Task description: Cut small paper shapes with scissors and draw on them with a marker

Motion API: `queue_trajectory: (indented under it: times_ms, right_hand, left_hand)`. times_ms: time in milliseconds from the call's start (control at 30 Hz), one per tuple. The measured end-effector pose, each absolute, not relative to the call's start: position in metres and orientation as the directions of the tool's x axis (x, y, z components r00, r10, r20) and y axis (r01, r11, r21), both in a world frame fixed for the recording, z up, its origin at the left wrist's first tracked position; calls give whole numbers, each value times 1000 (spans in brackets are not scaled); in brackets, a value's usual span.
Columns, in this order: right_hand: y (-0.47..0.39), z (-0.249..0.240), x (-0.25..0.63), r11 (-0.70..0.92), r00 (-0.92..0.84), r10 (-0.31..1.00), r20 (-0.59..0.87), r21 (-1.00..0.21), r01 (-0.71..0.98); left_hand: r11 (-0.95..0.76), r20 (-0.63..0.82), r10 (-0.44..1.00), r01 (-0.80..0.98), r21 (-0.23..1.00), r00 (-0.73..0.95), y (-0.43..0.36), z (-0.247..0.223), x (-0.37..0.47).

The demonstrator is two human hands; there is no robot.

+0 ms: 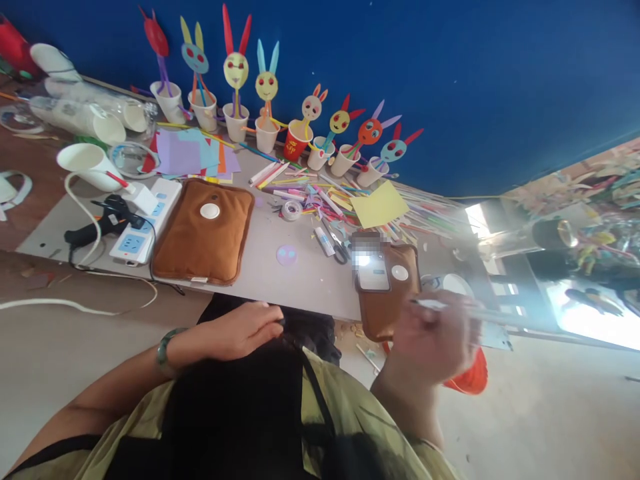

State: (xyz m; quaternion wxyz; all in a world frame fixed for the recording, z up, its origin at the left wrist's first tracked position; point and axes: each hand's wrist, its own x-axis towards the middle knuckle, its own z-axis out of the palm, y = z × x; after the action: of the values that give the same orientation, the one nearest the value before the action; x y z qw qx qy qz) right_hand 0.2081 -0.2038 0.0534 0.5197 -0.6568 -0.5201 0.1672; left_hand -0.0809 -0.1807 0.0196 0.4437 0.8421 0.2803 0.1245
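My left hand (pixel 249 328) lies at my lap below the table's front edge, its fingers curled around a small dark thing that is mostly hidden. A blurred pen (pixel 430 304) is pinched in my right hand (pixel 436 337), raised over the front right of the table beside a brown pouch (pixel 373 320). On that pouch rests a phone (pixel 374 275). A small purple disc (pixel 287 254) with two light spots lies flat on the table (pixel 265 283). Black-handled scissors (pixel 338 247) and a glue stick (pixel 324 241) are near the phone.
Paper cups (pixel 235 125) with rabbit-faced figures line the blue wall. Coloured sheets (pixel 183 150), tape (pixel 291 211) and pens lie before them. At left are a brown cushion (pixel 203 233), power strip (pixel 135 240), glue gun (pixel 95 227) and cable. A red bucket (pixel 470 377) stands below, right.
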Motion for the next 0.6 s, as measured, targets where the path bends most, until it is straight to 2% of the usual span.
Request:
queue_trajectory:
  times_ms: [100,200,267,367,467,600]
  right_hand:
    - [-198,39,193,186,432,811,395,-874,450]
    - [-187,16,169,233,345,853,392,-877,421]
    - [-178,2,157,235,299,884,358,-896,377]
    - [-162,-15,148,255,188,922,339,-895,365]
    - [-149,-23,142,250,110,942,317,-883,397]
    - [-137,-29,135,206,117,953,281,-877,435]
  left_hand:
    - [-649,181,682,472,597,709,-172,-11,-71]
    - [-761,279,637,527,380,719,-154,-37,-60]
    - [-789,319,613,545,284,723,-144,-48,-55]
    - [-803,374,591,562,196,714,-137,-56,-51]
    - [-810,377,580,563,167,723,-136,-58,-49]
    - [-813,337,578,559,162,743,-137,-58,-49]
